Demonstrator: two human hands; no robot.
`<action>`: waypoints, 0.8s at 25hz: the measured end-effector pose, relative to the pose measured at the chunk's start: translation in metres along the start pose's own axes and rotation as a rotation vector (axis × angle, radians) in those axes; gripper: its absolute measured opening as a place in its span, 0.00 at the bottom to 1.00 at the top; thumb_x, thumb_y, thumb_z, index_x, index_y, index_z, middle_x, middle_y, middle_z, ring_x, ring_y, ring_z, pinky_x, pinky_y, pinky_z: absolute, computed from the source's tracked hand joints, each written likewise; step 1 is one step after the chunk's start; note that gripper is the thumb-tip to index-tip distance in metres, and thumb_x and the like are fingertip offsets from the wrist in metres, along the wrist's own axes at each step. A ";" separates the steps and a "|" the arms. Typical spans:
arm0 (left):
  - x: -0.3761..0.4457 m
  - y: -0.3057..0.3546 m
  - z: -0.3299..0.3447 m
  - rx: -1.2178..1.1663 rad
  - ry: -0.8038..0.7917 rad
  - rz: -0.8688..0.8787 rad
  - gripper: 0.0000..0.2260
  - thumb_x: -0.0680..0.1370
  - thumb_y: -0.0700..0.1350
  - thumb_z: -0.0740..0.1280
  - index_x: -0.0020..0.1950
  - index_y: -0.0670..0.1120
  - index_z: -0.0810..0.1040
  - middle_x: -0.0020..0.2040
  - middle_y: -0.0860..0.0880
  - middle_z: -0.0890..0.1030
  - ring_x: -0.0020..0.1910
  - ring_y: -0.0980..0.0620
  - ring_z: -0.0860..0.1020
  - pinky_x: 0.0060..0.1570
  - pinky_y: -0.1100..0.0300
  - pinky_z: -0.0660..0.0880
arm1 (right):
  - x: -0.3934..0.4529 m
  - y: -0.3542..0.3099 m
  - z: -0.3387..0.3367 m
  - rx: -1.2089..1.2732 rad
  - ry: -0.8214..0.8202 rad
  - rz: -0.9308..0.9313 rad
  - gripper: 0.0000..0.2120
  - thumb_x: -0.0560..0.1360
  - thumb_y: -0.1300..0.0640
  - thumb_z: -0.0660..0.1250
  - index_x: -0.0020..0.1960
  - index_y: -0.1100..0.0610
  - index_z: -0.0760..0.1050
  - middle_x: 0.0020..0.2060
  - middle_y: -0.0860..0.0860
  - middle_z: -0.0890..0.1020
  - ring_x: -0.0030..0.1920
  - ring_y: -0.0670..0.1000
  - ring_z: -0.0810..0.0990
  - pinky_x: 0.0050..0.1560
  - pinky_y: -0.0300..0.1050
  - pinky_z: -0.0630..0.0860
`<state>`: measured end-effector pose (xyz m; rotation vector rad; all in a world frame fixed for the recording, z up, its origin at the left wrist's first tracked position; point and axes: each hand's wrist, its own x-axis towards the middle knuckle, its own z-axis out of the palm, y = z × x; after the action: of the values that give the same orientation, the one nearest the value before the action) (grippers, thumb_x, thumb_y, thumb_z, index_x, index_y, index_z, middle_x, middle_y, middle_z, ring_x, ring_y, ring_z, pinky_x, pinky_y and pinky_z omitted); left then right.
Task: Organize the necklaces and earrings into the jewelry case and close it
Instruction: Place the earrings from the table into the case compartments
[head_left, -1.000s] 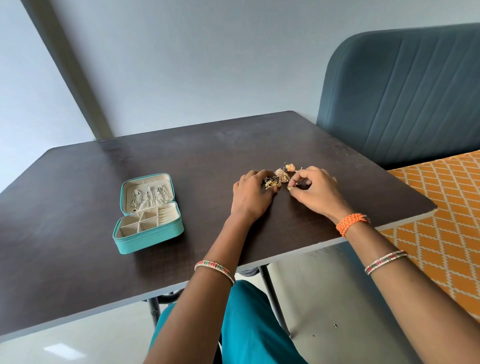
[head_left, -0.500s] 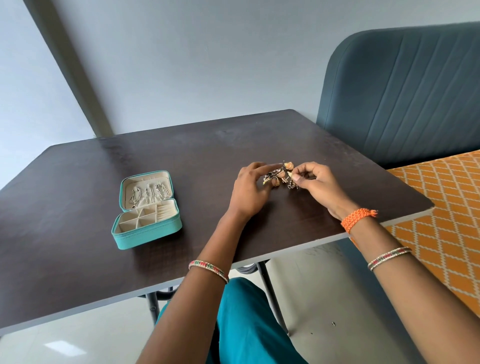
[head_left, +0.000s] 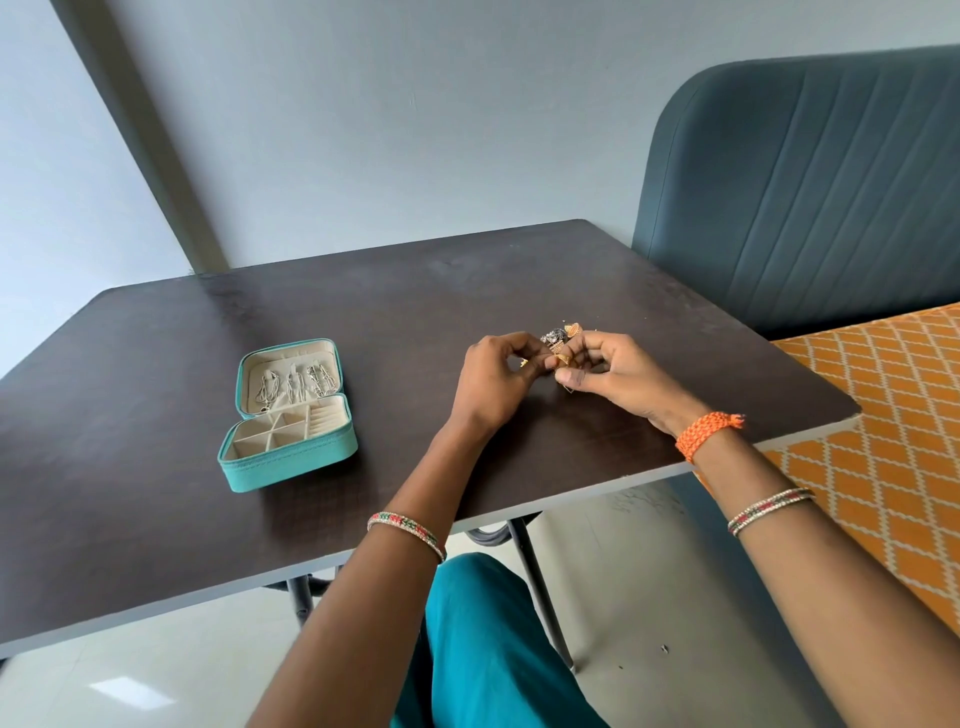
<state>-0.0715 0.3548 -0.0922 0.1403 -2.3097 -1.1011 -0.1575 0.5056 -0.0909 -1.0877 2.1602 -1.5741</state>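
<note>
One dark worktop (head_left: 156, 415) carries one teal jewelry case (head_left: 289, 415), open at left, necklaces hanging in its lid. Two hands work right of it: left hand (head_left: 493, 379) and right hand (head_left: 618, 371) each pinch the small earrings cluster (head_left: 560, 340) in their grip; count unclear.

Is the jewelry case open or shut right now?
Open. The jewelry case has its lid tilted back, showing necklaces inside the lid and bare divided compartments below.
</note>
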 end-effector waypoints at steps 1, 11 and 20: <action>0.000 -0.001 0.000 -0.009 0.004 -0.016 0.02 0.73 0.43 0.72 0.42 0.45 0.83 0.39 0.52 0.83 0.38 0.63 0.76 0.40 0.79 0.66 | 0.000 0.001 0.001 -0.011 0.033 -0.020 0.08 0.72 0.65 0.71 0.50 0.66 0.78 0.41 0.56 0.82 0.38 0.46 0.76 0.42 0.33 0.74; 0.001 -0.006 -0.004 -0.131 0.077 -0.061 0.02 0.74 0.40 0.72 0.41 0.45 0.82 0.34 0.56 0.79 0.34 0.69 0.75 0.41 0.74 0.69 | 0.006 -0.003 0.015 0.034 0.248 -0.182 0.08 0.71 0.63 0.72 0.45 0.51 0.82 0.42 0.51 0.85 0.45 0.50 0.83 0.50 0.43 0.79; -0.004 0.002 -0.005 -0.107 0.236 -0.039 0.09 0.75 0.36 0.65 0.47 0.48 0.81 0.43 0.57 0.81 0.43 0.62 0.77 0.45 0.62 0.75 | 0.000 -0.004 0.021 -0.324 0.420 -0.241 0.06 0.71 0.59 0.71 0.47 0.51 0.82 0.43 0.50 0.83 0.44 0.42 0.78 0.46 0.33 0.74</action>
<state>-0.0647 0.3540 -0.0902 0.2602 -2.0423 -1.1590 -0.1436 0.4906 -0.0956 -1.2405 2.7256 -1.7211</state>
